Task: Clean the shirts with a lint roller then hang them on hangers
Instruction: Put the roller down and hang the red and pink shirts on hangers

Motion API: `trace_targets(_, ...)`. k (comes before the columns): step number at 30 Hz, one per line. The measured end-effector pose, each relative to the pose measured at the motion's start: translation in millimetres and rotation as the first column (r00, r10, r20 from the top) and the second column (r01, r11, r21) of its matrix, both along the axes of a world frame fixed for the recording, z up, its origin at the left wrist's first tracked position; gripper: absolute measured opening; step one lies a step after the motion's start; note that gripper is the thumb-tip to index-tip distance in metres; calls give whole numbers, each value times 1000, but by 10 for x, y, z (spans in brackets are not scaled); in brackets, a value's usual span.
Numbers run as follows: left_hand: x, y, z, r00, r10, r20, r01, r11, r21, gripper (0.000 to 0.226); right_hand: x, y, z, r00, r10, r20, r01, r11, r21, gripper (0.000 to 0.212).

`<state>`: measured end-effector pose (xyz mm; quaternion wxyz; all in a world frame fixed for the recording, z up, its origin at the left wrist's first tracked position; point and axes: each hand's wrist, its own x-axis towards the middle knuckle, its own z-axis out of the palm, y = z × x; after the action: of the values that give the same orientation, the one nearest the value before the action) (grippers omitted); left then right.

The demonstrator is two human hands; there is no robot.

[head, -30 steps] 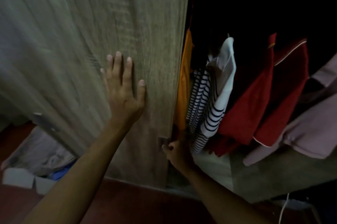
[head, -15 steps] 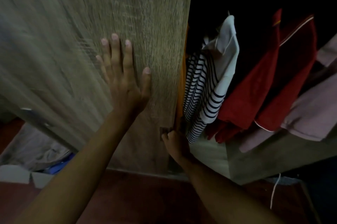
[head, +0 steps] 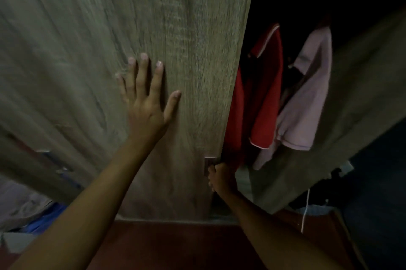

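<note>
While the left hand [head: 146, 103] lies flat and spread on the wardrobe door [head: 175, 28], the right hand [head: 222, 178] is clenched on the handle [head: 208, 163] at its edge; just right of that fist hang a red shirt [head: 261, 94] and a pink shirt [head: 307, 98]; judging by the narrow gap, fabric or fingers could get pinched if the door slides shut.

Left hand [head: 146, 103] flat on the wardrobe door [head: 167, 28], left of its edge; right hand [head: 220, 178] lower, at that edge. Two shirts [head: 305, 98] hang side by side inside the wardrobe, right of the door.
</note>
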<state>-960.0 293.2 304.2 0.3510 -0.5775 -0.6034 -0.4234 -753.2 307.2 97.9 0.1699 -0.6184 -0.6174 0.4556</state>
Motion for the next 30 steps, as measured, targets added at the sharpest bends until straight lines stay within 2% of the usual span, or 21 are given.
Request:
trace_targets(3, 543, 183, -37, 997, -38, -68, 37, 999, -5, 66, 526, 100, -77, 996, -89, -27, 89, 996, -24, 37)
trace_targets(8, 1311, 465, -108, 993, -53, -108, 56, 998, 21, 70, 1296, 360, -154, 974, -223, -28, 221, 974, -47, 31)
trace_targets(11, 1776, 618, -117, 990, -60, -124, 63, 998, 14, 71, 1707, 526, -251, 930, -365, -43, 364, 931, -22, 39)
trace_targets(14, 2147, 767, -165, 989, -74, -128, 81, 996, 44, 70, 2043, 568, -87, 902, -430, -48, 429, 903, -31, 36)
trace_targets(19, 2645, 921, -177, 985, -87, -150, 96, 994, 57, 70, 2522, 680, -30, 875, -479, -70, 475, 877, -67, 34)
trace_targets(30, 3095, 1008, -189, 988, -105, -111, 114, 991, 70, 68, 3016, 790, 33, 883, -457, -105, 458, 889, -10, 34)
